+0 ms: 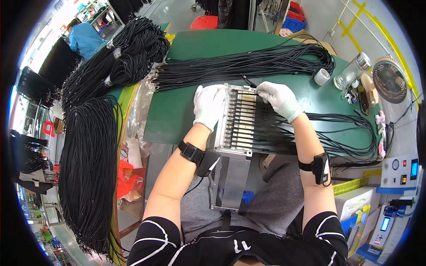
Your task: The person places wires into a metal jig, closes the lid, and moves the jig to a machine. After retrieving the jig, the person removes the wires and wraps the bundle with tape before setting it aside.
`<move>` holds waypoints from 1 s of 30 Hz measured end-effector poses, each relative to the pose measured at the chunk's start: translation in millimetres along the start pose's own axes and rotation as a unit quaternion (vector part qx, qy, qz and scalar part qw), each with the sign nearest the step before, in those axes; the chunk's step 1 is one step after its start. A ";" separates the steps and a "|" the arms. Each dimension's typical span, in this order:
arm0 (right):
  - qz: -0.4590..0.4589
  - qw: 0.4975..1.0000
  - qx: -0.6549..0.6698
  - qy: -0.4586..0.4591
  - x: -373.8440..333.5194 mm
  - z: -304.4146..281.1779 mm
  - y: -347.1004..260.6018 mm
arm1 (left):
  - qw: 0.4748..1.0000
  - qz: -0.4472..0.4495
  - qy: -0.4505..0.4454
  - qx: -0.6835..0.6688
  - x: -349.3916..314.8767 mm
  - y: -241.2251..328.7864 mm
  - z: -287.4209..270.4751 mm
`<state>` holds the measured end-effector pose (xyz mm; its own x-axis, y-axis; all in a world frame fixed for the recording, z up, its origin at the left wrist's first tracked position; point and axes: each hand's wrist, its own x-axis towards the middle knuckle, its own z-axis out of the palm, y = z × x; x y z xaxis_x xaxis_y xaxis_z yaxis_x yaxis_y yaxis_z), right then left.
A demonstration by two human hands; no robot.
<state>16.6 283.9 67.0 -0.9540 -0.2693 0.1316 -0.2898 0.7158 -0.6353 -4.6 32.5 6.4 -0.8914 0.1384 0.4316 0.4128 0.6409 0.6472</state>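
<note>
At the far left, a very large mass of black cables (88, 173) hangs down beside the green table (177, 119), and two more coiled bundles (133, 48) lie above it on the table's left corner; the single cables are too many to count. Behind them, at the top left, one other person in a blue shirt (83, 39) is at work. Next comes the left hand (208, 105), in a white glove, which lies flat with the fingers together on the left edge of a clear fixture tray (242, 119); it presses the tray and holds nothing. The tray stands near the front edge of the table, between the two hands, and its lower part sticks out over the person's lap. In it lie black cable ends (243, 122) in parallel slots, about twelve rows, though I cannot count them exactly. The right hand (277, 98), also in a white glove, is at the upper right corner of the tray, with the fingers narrowed on one thin cable end (248, 83) at the top row. Each wrist carries one black band. From the tray the cables run right in a loop (355, 133). Farther right stand one roll of white tape (321, 76), one clear bottle (353, 71) and one small fan (389, 80).
</note>
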 end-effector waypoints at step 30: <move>-0.096 0.982 -0.149 0.065 7.6 -4.9 84.3 | 0.991 0.053 -0.108 0.053 -9.4 49.4 22.5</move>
<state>-15.5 345.3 18.2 -0.8754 -0.3480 0.3355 -0.4573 0.8211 -0.3416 20.0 79.9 20.2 -0.8678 0.3601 0.3425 0.4950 0.6877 0.5310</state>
